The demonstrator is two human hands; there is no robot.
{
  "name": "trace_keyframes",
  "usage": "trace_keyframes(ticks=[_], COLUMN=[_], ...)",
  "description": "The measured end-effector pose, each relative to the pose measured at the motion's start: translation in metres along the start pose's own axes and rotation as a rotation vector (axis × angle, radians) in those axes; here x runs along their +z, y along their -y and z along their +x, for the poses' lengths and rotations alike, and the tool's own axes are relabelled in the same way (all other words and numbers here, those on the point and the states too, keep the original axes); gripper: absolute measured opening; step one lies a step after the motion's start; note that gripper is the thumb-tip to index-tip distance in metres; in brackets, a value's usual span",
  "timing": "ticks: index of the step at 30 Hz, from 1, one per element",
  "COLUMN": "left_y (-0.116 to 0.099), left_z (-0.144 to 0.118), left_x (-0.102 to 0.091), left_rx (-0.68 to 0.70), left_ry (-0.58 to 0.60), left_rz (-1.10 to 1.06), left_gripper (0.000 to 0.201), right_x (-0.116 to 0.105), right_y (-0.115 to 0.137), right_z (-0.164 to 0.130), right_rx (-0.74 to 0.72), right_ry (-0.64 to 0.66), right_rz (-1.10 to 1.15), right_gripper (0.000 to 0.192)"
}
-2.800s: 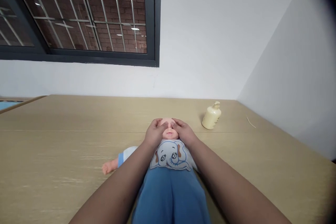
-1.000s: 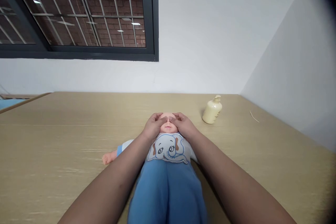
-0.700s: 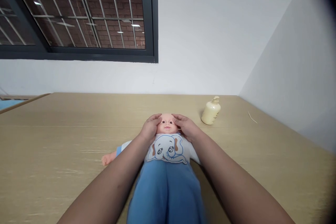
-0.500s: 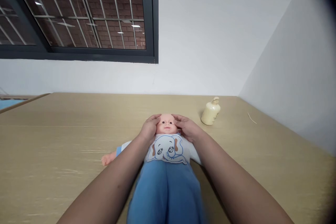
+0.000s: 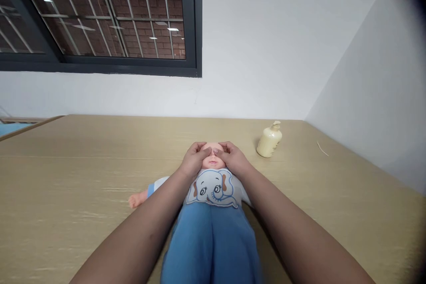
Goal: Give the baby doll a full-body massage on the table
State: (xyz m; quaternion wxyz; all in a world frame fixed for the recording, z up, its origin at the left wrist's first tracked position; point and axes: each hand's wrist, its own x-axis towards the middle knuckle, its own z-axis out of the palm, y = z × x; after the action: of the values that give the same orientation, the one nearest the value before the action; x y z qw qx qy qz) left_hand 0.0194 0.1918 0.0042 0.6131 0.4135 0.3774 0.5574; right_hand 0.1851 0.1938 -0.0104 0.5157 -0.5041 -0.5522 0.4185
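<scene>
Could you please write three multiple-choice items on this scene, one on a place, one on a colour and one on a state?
1. Where does the pump bottle stand relative to the doll?
A. to its right
B. to its left
C. on its chest

2. What colour are the doll's trousers?
A. red
B. blue
C. green

3. How does the doll lie?
A. face down
B. sitting upright
C. on its back

Key: A, it stands on the table right of the head; B, blue cloth; C, the face is up under the left hand and right hand.
</scene>
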Motion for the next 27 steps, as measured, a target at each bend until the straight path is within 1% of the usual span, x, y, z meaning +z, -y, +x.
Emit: trace_keyframes(ticks=[5,9,14,16,19,22,27], left_y=[0.003,0.006,0.007,0.005,0.002,-0.002,-0.005], left_z=[0.005,0.009,0.010,0.008,0.003,0.000,-0.003], left_x=[-0.003,-0.007,-0.010,-0.009,-0.005,-0.001,0.000], left_rx=[-0.019,-0.021,-0.022,-0.016,-0.013,-0.008,0.013], left_ry=[0.010,0.000,-0.007,0.002,0.024,0.033,0.011], left_rz=[-0.057,-0.089,-0.092,-0.087,-0.060,-0.019,0.027], left_gripper=[0.046,0.042,0.042,0.041,0.045,0.051,0.057], right_x=[0.001,-0.002,-0.008,-0.008,-0.004,-0.001,-0.002], right_y=[0.000,0.007,0.014,0.014,0.011,0.008,0.010], right_z=[0.001,-0.003,-0.010,-0.011,-0.010,-0.008,-0.007], right_rx=[0.082,0.131,0.224,0.203,0.124,0.062,0.007], right_ry=[0.044,0.071,0.146,0.158,0.159,0.111,0.039], right_rz=[0.213,0.260,0.362,0.378,0.361,0.276,0.105], right_gripper=[0.041,0.041,0.043,0.045,0.048,0.051,0.056])
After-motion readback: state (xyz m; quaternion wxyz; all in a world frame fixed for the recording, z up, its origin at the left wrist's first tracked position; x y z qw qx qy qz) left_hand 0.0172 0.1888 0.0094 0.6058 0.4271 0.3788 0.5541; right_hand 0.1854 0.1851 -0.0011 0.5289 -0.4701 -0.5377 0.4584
